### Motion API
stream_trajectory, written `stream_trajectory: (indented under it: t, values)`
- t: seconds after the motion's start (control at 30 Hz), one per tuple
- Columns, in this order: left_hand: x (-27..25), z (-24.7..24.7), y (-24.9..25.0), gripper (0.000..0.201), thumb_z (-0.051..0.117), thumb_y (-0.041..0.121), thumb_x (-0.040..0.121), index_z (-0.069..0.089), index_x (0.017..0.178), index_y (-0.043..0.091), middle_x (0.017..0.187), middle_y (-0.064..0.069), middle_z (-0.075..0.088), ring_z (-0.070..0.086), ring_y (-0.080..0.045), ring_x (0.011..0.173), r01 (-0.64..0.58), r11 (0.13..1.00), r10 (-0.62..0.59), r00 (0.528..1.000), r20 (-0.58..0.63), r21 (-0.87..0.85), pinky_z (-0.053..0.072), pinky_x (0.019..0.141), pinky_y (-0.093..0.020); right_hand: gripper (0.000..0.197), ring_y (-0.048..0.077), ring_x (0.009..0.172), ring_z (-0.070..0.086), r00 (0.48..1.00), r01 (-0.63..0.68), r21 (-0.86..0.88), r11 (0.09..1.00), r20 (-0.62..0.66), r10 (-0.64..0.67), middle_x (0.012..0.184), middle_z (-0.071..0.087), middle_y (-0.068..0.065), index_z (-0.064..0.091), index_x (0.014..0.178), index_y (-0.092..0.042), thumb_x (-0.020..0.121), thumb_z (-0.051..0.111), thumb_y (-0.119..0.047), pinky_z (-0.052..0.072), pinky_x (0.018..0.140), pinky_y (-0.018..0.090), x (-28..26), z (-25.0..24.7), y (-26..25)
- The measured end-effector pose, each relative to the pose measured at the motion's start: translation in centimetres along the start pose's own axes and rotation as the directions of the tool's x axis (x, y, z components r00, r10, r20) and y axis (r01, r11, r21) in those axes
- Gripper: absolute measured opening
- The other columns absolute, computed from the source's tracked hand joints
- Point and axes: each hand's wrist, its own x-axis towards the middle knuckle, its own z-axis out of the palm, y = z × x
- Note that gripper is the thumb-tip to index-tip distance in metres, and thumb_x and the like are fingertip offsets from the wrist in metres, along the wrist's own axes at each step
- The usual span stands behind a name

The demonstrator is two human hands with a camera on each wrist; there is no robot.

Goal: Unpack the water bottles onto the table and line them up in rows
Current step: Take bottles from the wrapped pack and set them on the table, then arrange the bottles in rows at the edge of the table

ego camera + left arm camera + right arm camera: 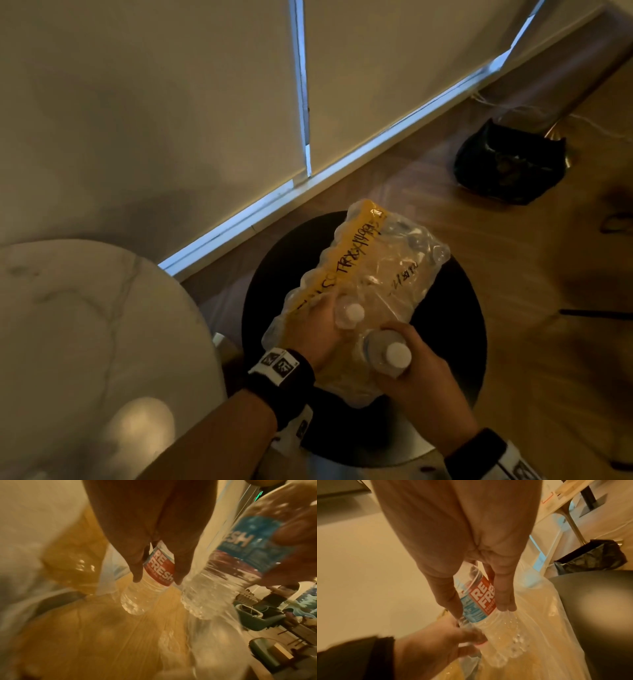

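- Head view: we see a shrink-wrapped pack of water bottles (356, 291) lying on a round black stool (455, 342), its long axis running from 7 to 1 o'clock. Our left hand (317, 329) curls round a white-capped bottle (349, 313) at the pack's near end; our right hand (416, 387) grips a second bottle (388, 353) just beside it at 5 o'clock. The round marble table (85, 325) lies at 9 o'clock of the pack, nearer the left hand, so we judge that the bottles must travel leftwards.
- Left wrist view: our fingers (135, 563) close round the ribbed, clear bottle (150, 577) with its red label, base pointing away over crinkled yellowish film (72, 550).
- Right wrist view: our fingers (505, 595) clasp the other labelled bottle (484, 609), upright and partly out of the film.
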Motion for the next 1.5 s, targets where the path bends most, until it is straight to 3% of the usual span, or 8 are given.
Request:
stream_trajectory:
  t: [0.1,0.33,0.5,0.63,0.8,1.1,1.2,1.5]
  values:
    - [-4.6,-0.3,-1.4,0.075,0.063,0.072,0.068,0.051,0.129,0.031,0.133,0.006,0.057,0.054,-0.013,0.122,0.038,0.972,-0.017,0.996,0.09,-0.234,0.047,0.103,-0.041,0.056,-0.008,0.089,0.058,0.997,0.036,-0.058,0.998,0.067,-0.032,0.107,0.061,-0.022,0.048,0.116,-0.05,0.076,0.081,-0.027,0.045,0.067,0.007,-1.9,-0.4,-1.8]
    - [-18.6,-4.3,-7.3,0.053,0.077,0.049,0.079,0.052,0.124,0.039,0.123,0.017,0.063,0.059,0.002,0.111,0.12,0.811,-0.204,0.975,-0.085,-0.572,0.051,0.1,-0.031,0.049,0.0,0.084,0.06,0.949,0.204,-0.109,0.973,0.266,-0.169,0.099,0.063,-0.02,0.05,0.113,-0.044,0.076,0.08,-0.034,0.045,0.068,0.011,-6.0,5.6,-7.1]
    - [-26.2,-6.0,-13.2,0.056,0.083,0.037,0.073,0.055,0.12,0.033,0.112,0.014,0.067,0.064,-0.001,0.102,0.207,0.747,-0.473,0.834,-0.285,-0.632,0.056,0.092,-0.038,0.052,0.006,0.104,0.059,0.848,0.396,-0.106,0.912,0.423,-0.319,0.116,0.059,-0.015,0.048,0.12,-0.042,0.078,0.078,-0.037,0.049,0.091,0.024,-7.1,15.5,-8.3]
    - [-30.1,-7.6,-17.4,0.054,0.084,0.029,0.071,0.053,0.115,0.033,0.107,0.011,0.065,0.062,-0.002,0.096,0.253,0.718,-0.59,0.715,-0.375,-0.648,0.054,0.091,-0.035,0.056,0.01,0.102,0.055,0.791,0.4,-0.094,0.912,0.538,-0.292,0.112,0.058,-0.011,0.047,0.124,-0.033,0.079,0.079,-0.03,0.041,0.074,0.005,-7.5,22.9,-10.8]
    - [-32.1,-8.6,-20.8,0.053,0.083,0.029,0.072,0.055,0.117,0.026,0.11,0.006,0.065,0.063,-0.017,0.104,0.256,0.672,-0.665,0.622,-0.413,-0.695,0.051,0.09,-0.036,0.052,0.021,0.103,0.06,0.776,0.448,-0.137,0.883,0.549,-0.309,0.11,0.065,-0.001,0.052,0.118,-0.027,0.076,0.081,-0.025,0.044,0.081,0.025,-8.0,29.1,-12.5]
    - [-34.2,-9.5,-21.0,0.115,0.085,0.034,0.071,0.008,0.156,0.016,0.155,0.0,0.034,0.03,-0.016,0.145,0.265,0.626,-0.676,0.654,-0.34,-0.733,0.023,0.116,-0.029,0.089,0.029,0.122,0.053,0.791,0.472,-0.279,0.837,0.553,-0.262,0.135,0.054,0.009,0.038,0.14,-0.022,0.066,0.087,-0.034,0.045,0.098,0.038,-8.7,30.0,-13.6]
    - [-37.0,-10.6,-19.8,0.095,0.076,0.047,0.077,0.025,0.152,0.02,0.152,0.001,0.041,0.039,-0.019,0.141,0.321,0.719,-0.638,0.656,-0.403,-0.617,0.035,0.117,-0.041,0.096,0.025,0.127,0.048,0.785,0.526,-0.273,0.805,0.519,-0.337,0.141,0.046,0.007,0.033,0.144,-0.025,0.066,0.086,-0.044,0.044,0.102,0.04,-10.1,28.0,-14.9]
    - [-48.0,-20.9,-23.5,0.022,0.062,0.037,0.093,0.066,0.114,0.03,0.11,0.016,0.068,0.064,0.002,0.101,0.091,0.9,-0.394,0.592,-0.704,-0.427,0.055,0.087,-0.02,0.032,0.006,0.084,0.063,0.702,0.689,-0.22,0.69,0.439,-0.561,0.098,0.066,-0.01,0.063,0.107,-0.029,0.084,0.065,-0.05,0.053,0.076,0.026,-19.4,32.6,-23.2]
